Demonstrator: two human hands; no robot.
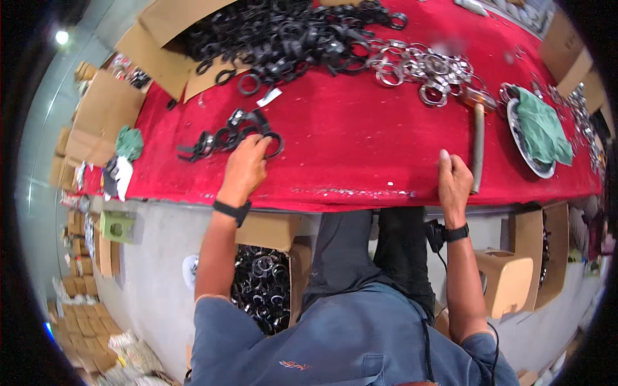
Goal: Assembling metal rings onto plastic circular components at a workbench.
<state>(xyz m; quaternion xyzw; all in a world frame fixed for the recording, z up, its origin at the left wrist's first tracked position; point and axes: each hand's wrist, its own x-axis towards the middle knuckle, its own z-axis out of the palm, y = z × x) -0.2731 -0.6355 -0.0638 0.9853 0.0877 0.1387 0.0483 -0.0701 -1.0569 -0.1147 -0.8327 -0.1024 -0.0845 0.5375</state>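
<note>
1. A workbench covered in red cloth (360, 141) is seen from above; the person's forearms enter from the lower edge.
2. The left hand (244, 168) is placed at the near left part of the cloth, fingers curled down onto a small cluster of black clamp rings (228, 136). The fingertips touch the nearest ring of that cluster; whether a ring is actually pinched cannot be told, as the fingers hide the contact.
3. The right hand (454, 180) is laid at the near edge of the cloth, loosely closed with the thumb raised. Nothing is seen held in it.
4. A hammer with a pale handle (478, 145) lies just beside the right hand, on its right side, handle pointing toward the person.
5. A large heap of black rings (283, 35) is spread across the far part of the cloth, partly over flattened cardboard (161, 58).
6. A pile of bright metal rings (425, 67) lies to the right of the black heap.
7. A round tray holding a green cloth (541, 132) is noted at the far right.
8. An open carton of black rings (264, 286) stands below the bench, beside the person's left arm.
</note>
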